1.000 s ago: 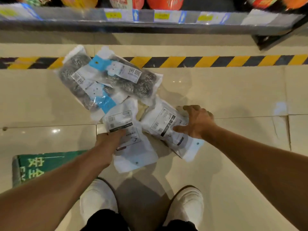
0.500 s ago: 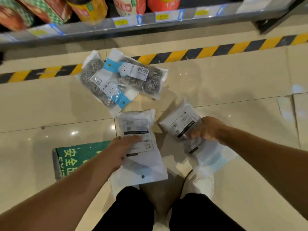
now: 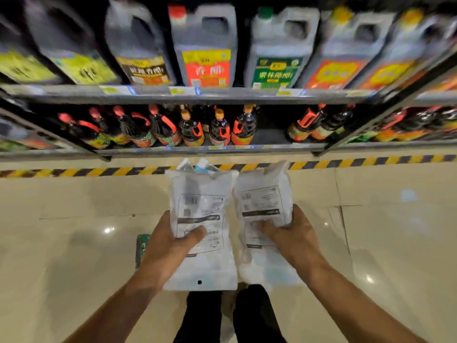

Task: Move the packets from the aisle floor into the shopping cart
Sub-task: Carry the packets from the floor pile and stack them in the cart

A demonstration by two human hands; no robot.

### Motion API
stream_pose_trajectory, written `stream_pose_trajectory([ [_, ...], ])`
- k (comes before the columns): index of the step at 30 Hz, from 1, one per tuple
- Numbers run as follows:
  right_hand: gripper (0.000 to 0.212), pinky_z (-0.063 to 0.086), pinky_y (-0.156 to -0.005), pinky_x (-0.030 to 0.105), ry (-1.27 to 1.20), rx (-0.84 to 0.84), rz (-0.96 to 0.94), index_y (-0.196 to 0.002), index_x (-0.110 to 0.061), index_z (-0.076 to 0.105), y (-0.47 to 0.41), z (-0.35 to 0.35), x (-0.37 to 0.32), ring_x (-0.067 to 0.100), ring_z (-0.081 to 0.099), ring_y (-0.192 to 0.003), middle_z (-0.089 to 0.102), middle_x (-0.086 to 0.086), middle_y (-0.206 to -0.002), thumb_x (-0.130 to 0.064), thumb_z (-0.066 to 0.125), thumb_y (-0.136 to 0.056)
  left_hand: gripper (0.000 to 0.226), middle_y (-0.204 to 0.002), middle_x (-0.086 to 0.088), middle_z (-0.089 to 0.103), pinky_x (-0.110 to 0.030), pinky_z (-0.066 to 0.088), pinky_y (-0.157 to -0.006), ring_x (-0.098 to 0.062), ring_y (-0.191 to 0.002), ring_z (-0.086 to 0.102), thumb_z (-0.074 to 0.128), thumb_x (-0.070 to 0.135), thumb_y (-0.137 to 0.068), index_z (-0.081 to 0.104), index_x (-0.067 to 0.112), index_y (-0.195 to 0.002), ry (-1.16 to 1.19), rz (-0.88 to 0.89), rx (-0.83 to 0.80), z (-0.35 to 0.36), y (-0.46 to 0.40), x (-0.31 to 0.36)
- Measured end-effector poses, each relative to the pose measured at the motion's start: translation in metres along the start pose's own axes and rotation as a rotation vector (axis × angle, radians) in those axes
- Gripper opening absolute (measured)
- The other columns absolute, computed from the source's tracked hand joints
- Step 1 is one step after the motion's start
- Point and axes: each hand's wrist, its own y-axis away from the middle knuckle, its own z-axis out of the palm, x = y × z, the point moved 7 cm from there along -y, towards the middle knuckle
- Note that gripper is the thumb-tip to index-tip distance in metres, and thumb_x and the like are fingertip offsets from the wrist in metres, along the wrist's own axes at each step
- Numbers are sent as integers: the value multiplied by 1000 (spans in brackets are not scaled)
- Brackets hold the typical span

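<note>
White plastic packet with printed label [image 3: 201, 219] gripped in left hand [image 3: 170, 240], matching white plastic packet [image 3: 263, 206] gripped in right hand [image 3: 294, 233], both raised above glossy beige tiled aisle floor [image 3: 74, 256].

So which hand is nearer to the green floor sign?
Left. The left hand, holding a packet, is just right of the green floor sign; the right hand, holding another packet, is farther right, beyond both.
</note>
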Motion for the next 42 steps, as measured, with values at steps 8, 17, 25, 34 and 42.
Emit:
stream_pose_trajectory([
  [8, 29, 54, -54, 14, -142, -27, -144, -99, -35, 68, 185, -47, -159, -5, 72, -70, 76, -26, -81, -22, 86, -81, 44, -117, 12, 77, -20, 58, -80, -4, -105, 73, 81, 20, -89, 64, 26, -129, 173, 140, -3, -99, 165, 130],
  [17, 22, 54, -64, 21, -167, -151, -287, -99, -25, 78, 287, -56, -268, 8, 76, -80, 81, -10, -87, -13, 84, -81, 38, -107, 18, 79, -19, 60, -72, -3, -99, 74, 81, 16, -88, 66, 31, -119, 217, 293, 77, -186, 248, 201],
  [25, 26, 59, -96, 56, -160, -389, -333, -109, -25, 77, 290, -28, -330, 26, 78, -97, 81, 2, -103, -10, 77, -88, 25, -103, 9, 81, -26, 63, -70, -12, -92, 78, 72, 10, -94, 73, 29, -111, 316, 323, 192, -234, 272, 233],
  [34, 30, 53, -105, 54, -19, -735, -420, -103, -41, 79, 272, 52, -412, 23, 76, -105, 81, -5, -108, -16, 82, -85, 49, -117, 8, 78, -47, 61, -91, -17, -104, 76, 84, 38, -84, 62, 30, -127, 584, 212, 583, -280, 296, 204],
  [42, 35, 56, -100, 48, 262, -1099, -481, -112, -32, 77, 324, 188, -441, 21, 77, -101, 81, -7, -106, -18, 85, -81, 42, -117, 3, 79, -40, 58, -91, -18, -104, 76, 79, 25, -85, 64, 25, -125, 904, 93, 910, -322, 361, 128],
])
